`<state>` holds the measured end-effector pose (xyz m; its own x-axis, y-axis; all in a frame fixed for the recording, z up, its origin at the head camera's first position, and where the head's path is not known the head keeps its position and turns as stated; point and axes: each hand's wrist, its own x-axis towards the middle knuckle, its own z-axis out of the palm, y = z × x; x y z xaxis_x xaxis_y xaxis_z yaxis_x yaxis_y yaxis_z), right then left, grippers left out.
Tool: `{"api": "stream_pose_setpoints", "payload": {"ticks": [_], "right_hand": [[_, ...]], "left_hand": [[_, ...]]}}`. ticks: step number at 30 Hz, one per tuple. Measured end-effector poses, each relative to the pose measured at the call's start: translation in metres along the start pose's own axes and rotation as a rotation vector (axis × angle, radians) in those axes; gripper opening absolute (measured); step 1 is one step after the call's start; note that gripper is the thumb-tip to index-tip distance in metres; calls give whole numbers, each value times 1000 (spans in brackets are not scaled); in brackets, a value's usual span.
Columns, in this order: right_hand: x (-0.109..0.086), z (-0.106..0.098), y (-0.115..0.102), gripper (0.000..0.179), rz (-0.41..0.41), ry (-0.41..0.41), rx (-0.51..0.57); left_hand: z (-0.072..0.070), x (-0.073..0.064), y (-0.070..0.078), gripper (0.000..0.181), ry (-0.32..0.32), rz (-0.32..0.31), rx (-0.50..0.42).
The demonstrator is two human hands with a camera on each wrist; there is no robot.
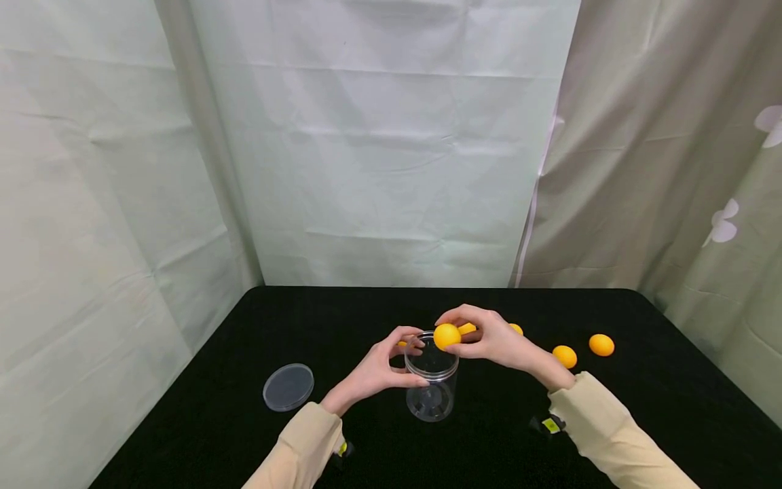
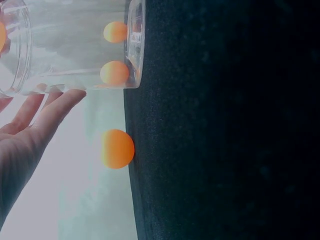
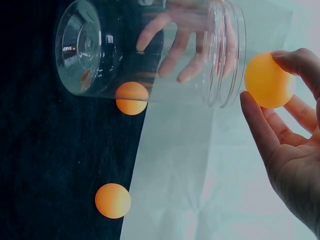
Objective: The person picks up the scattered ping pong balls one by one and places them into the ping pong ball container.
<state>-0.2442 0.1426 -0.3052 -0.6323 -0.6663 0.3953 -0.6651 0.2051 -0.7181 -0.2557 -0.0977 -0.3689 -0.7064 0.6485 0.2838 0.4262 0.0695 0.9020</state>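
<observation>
Head view alone showing lid (image 1: 289,388), right hand (image 1: 493,338) pinching ball (image 1: 447,337)

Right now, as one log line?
left hand: holds jar | right hand: pinches ball by rim | lid: off, on table | loose balls: on table

One orange ball (image 1: 468,329) partly hidden behind the right hand (image 1: 489,337); jar (image 2: 70,50) cropped by the left-wrist view's edge.

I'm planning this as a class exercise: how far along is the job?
Done: the lid is off, lying on the table. In hand: the left grip holds the jar, and the right grip pinches an orange ball at its mouth. Left, probably: filling, as no ball shows inside and other balls lie outside.
</observation>
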Motion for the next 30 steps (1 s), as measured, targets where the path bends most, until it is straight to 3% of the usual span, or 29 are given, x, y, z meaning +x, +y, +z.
{"api": "stream_pose_setpoints", "payload": {"ticks": [3, 10, 30], "right_hand": [[2, 2, -1, 36, 14, -5, -6], [4, 6, -4, 37, 12, -12, -29], [3, 8, 0, 38, 7, -17, -27]], "left_hand": [[0, 1, 0, 64, 0, -10, 0], [-2, 6, -33, 65, 15, 12, -4], [0, 7, -35, 62, 23, 17, 12]]}}
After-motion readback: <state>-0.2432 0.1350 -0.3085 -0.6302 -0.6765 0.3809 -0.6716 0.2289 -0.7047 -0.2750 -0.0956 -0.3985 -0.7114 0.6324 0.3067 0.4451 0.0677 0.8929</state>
